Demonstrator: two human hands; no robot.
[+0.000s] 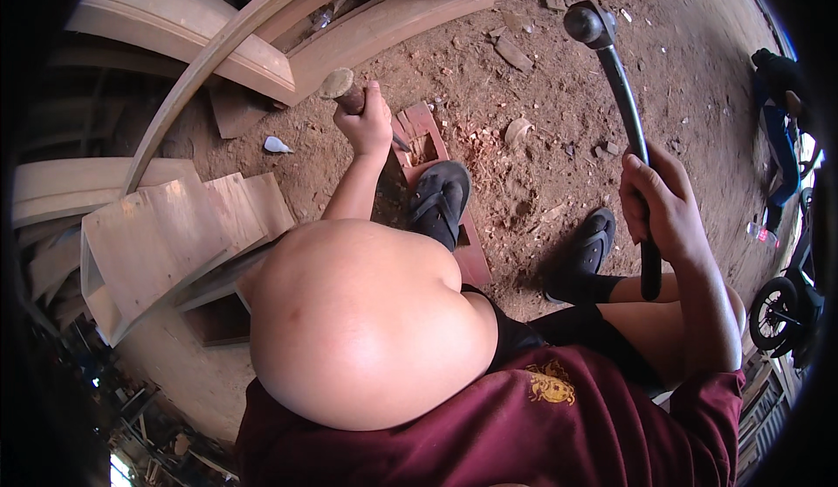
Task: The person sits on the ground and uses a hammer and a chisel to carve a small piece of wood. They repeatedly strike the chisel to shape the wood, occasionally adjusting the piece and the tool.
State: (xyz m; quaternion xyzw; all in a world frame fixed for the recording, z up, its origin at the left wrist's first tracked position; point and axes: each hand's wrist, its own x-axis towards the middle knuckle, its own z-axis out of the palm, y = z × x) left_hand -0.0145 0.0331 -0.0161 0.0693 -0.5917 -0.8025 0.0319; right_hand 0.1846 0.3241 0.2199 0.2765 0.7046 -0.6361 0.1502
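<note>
My left hand (368, 127) is closed round the wooden handle of a chisel (350, 97), whose struck end is flattened and frayed. Its dark blade points down to a cut hollow in a reddish wooden board (472, 258) on the ground; whether the tip touches the wood is hard to tell. My right hand (668, 201) grips a dark-handled hammer (621, 85) with a rounded metal head, held up to the right, apart from the chisel. One sandalled foot (441, 195) rests on the board, just nearer than the hollow.
Wood chips (489, 160) are strewn over the dirt floor around the board. Curved wooden frames (375, 37) lie at the far left, with a stepped plywood piece (166, 238) closer. My other sandalled foot (587, 247) stands right. Another person (777, 129) and a motorcycle (786, 308) are at the right edge.
</note>
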